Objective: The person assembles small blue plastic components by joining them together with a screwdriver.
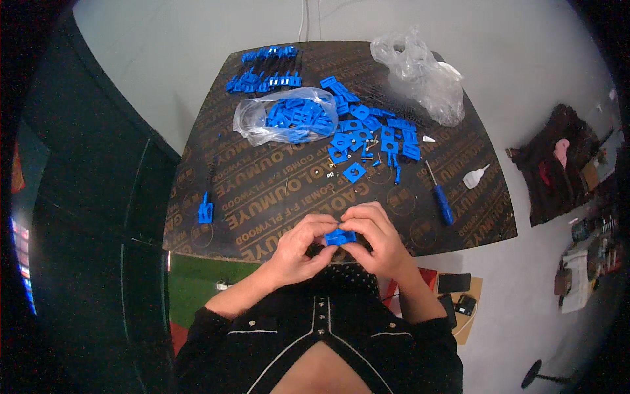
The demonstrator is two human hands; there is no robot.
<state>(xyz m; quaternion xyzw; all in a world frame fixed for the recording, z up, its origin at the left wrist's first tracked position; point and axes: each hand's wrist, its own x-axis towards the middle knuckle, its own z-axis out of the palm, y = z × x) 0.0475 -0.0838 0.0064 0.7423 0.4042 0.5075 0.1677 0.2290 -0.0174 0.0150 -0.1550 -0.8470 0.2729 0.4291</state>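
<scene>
Fingers of my left hand (300, 248) and right hand (375, 241) clamped on a small blue plastic part (340, 237), thumbs nearer my body, fingertips on the far side; the two hands almost meet over it, and its finer shape is partly covered by them. The part sits at the near edge of the dark tabletop (308, 203), in front of my chest; whether it touches the surface, I cannot tell. Tabletop printed with rows of tan lettering. Ahead of my hands, a square blue plate (355, 173) with a central hole, lying flat. Near it, small metal pieces (331, 175), scattered, too small to identify. Just beyond, a loose heap of blue plastic plates (361, 135), several with round holes, some overlapping. To the right, a blue-handled screwdriver (443, 205), shaft pointing away from me; farther right, a white nozzle bottle (475, 177) on its side; a small white cone-shaped cap (428, 138) near the heap's right edge. Left of the heap, a clear plastic bag (248, 123) with more blue pieces (302, 117) inside. Beyond the bag, blue pieces with thin black lengths between them (264, 81), lined up at the far left. Far right, a crumpled clear bag (426, 82). Well off to the left, alone, a blue bracket-like piece (205, 211). Below the table's left edge, green flooring (220, 270).
</scene>
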